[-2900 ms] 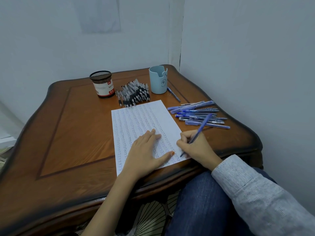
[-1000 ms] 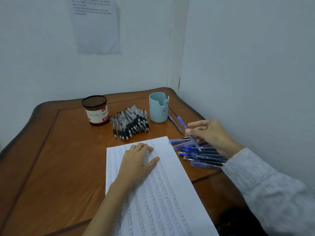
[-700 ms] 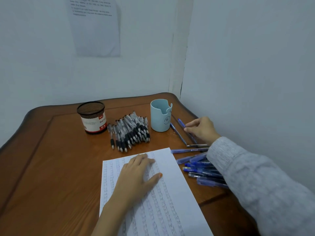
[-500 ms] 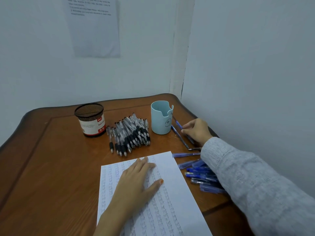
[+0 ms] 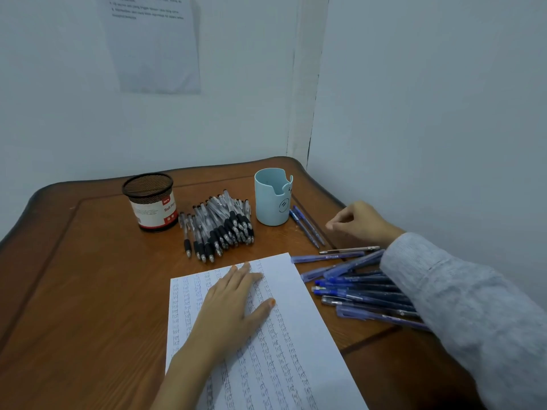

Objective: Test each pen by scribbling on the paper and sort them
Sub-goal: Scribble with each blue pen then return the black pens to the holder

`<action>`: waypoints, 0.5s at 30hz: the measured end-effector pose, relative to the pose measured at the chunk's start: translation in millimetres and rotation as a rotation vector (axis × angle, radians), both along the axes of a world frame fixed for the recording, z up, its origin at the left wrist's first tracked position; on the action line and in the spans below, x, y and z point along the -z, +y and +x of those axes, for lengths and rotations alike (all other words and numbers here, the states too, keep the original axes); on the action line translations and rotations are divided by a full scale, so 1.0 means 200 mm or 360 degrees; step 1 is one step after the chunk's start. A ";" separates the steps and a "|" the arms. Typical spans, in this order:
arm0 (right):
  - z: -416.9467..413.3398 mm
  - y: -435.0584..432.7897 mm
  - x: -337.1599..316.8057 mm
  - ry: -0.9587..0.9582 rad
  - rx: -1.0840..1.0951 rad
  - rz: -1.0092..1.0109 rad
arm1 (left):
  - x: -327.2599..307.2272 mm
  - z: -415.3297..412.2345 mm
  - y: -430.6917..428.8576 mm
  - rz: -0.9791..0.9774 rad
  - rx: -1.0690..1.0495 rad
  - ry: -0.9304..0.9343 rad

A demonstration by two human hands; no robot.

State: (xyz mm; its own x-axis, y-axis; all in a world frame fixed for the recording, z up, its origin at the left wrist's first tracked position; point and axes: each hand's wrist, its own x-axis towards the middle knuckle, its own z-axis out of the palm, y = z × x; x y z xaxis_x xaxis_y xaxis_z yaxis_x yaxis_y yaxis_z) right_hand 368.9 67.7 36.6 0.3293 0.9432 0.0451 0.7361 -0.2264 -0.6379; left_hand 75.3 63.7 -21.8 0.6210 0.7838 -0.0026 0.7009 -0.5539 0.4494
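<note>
My left hand [image 5: 233, 303] lies flat, fingers straight, on the white paper [image 5: 299, 344] covered in rows of scribbles. My right hand [image 5: 359, 223] hovers by the right wall with fingers loosely curled and holds nothing. Just left of it, two blue pens [image 5: 307, 226] lie side by side next to the light-blue cup [image 5: 272, 199]. A heap of blue pens [image 5: 358, 288] lies right of the paper, partly under my grey sleeve. A pile of black-grip pens [image 5: 220, 226] sits behind the paper.
A black mesh pen holder [image 5: 151, 201] with a red and white label stands at the back left of the wooden table [image 5: 88, 276]. Walls close in behind and on the right. A printed sheet [image 5: 154, 42] hangs on the back wall.
My right hand carried a blue pen from the paper to the spot beside the cup, laid it there, and has now drawn back empty. My left hand stayed on the paper.
</note>
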 end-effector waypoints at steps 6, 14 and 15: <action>-0.01 -0.10 0.01 -0.0300 -0.0373 -0.0312 | 0.00 -0.01 0.00 -0.0033 0.0006 -0.0007; -0.06 -0.11 0.04 -0.0536 -0.0465 -0.0321 | -0.01 -0.01 -0.01 -0.0024 0.0009 -0.0017; -0.07 -0.11 0.04 -0.0612 -0.0494 -0.0307 | -0.01 -0.01 -0.01 -0.0020 0.0009 -0.0018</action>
